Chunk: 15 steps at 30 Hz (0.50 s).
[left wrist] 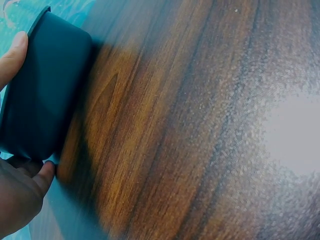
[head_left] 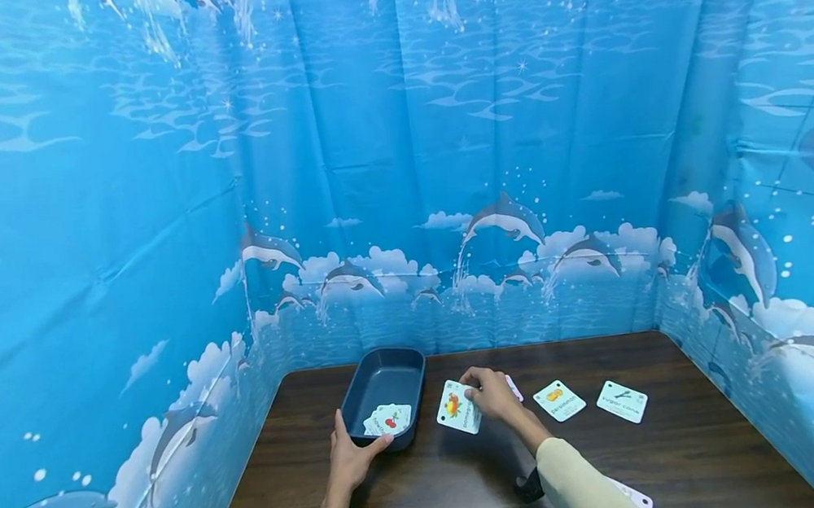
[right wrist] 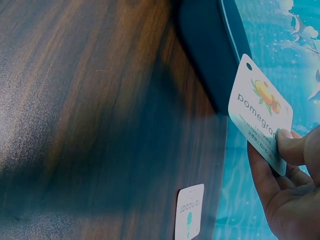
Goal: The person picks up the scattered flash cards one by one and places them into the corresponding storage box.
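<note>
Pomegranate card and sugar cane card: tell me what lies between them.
In the head view, the right hand, a partly hidden pink-edged card and the persimmon card come between them.

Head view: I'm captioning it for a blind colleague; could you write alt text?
A person's right hand holds a fruit card beside a dark tray containing cards, gripped by the left hand. Other cards lie on the wooden table, before blue dolphin-print curtains.
</note>
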Each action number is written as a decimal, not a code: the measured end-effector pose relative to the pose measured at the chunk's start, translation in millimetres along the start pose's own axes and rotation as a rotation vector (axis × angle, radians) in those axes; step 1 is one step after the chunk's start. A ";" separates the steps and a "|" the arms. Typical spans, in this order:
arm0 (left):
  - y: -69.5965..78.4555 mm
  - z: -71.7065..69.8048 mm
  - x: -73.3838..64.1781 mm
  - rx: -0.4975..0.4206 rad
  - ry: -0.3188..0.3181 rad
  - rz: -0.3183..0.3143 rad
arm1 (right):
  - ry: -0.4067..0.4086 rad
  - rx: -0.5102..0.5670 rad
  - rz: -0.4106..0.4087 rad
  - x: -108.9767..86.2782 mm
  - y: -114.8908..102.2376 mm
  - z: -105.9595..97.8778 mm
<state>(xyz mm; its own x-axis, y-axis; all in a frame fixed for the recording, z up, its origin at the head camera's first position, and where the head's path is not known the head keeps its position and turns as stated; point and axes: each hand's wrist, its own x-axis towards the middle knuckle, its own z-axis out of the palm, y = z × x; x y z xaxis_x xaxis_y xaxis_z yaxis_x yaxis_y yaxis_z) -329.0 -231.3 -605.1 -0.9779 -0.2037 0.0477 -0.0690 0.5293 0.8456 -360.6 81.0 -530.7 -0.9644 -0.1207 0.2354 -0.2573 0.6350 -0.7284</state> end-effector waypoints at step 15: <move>0.8 0.3 2.1 -0.004 0.003 -0.013 | -0.050 0.012 0.004 2.7 -9.4 6.5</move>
<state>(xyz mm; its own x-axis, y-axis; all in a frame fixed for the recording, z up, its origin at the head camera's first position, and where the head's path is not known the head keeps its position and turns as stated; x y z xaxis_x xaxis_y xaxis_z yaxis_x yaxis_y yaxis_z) -331.2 -231.0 -604.4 -0.9764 -0.2128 0.0382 -0.0809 0.5233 0.8483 -361.1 69.7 -527.4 -0.9671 -0.1564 0.2005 -0.2541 0.6263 -0.7370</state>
